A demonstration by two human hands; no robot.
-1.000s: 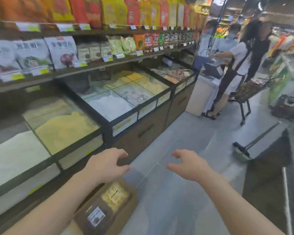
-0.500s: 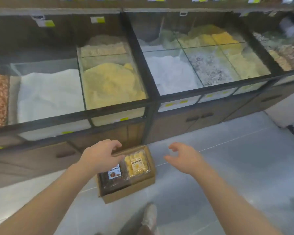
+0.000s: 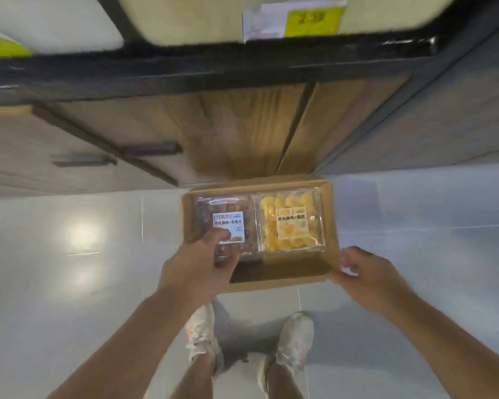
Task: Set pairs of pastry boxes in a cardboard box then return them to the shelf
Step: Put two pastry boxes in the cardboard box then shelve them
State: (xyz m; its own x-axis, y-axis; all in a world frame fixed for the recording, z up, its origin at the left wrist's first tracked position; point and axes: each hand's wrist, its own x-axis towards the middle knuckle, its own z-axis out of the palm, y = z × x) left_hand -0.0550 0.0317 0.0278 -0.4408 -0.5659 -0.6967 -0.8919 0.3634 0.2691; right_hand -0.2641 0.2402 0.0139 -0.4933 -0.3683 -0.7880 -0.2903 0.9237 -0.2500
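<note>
A cardboard box (image 3: 297, 276) sits on the floor (image 3: 69, 254) against a wooden cabinet (image 3: 242, 131), holding a brown pastry box (image 3: 228, 208) beside a yellow one (image 3: 291, 223). The left hand (image 3: 196, 269) grips the brown box's near edge; the right hand (image 3: 366, 275) clasps the cardboard box's right near corner. Two shoes (image 3: 296, 341) stand just near.

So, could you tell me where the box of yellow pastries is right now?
In the head view the yellow pastry box lies in the right half of the cardboard box on the floor, beside the dark pastry box.

Head view, seemingly straight down.
</note>
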